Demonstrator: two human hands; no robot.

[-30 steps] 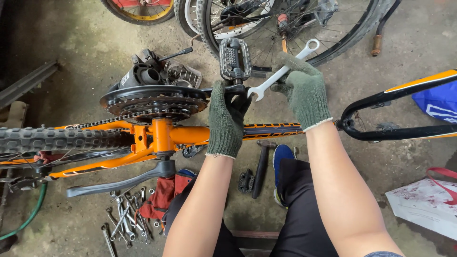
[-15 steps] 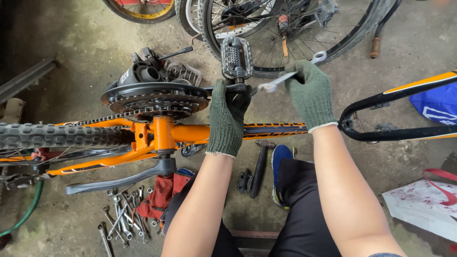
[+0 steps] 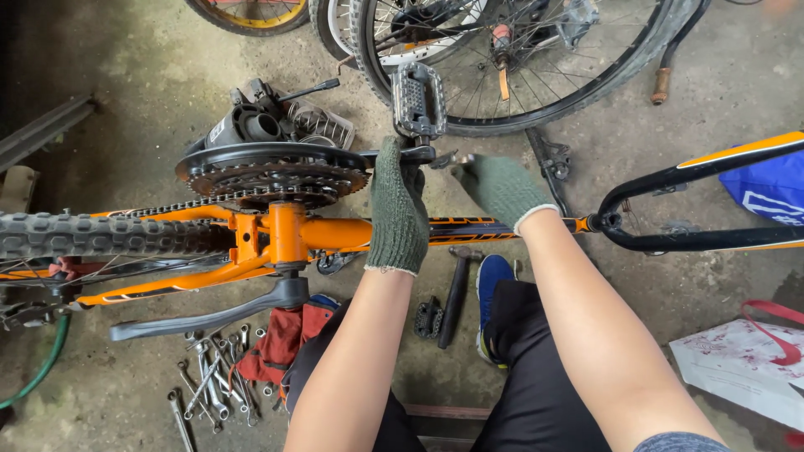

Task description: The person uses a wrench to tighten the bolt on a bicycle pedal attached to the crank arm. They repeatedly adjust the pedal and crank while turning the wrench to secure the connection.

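Grey metal pedal (image 3: 418,99) at twelve o'clock: spanner swung down, now hidden; left hand (image 3: 399,211) clamps black crank (image 3: 394,156), right hand (image 3: 500,187) closed beside it, contents unclear.

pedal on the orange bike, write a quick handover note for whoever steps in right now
Left hand: gloved, gripping the crank arm end just below the pedal.
Right hand: gloved, closed at the pedal axle; the wrench it presumably holds is hidden under the glove, so I cannot confirm the grip.
Things: the orange bike frame lies on its side, chainring and chain fitted. Spare wrenches lie on the floor lower left; a hammer and a loose pedal are by the knees.
Done: pedal sits on the crank arm.
Left: whether it is fully tight cannot be told; check it.
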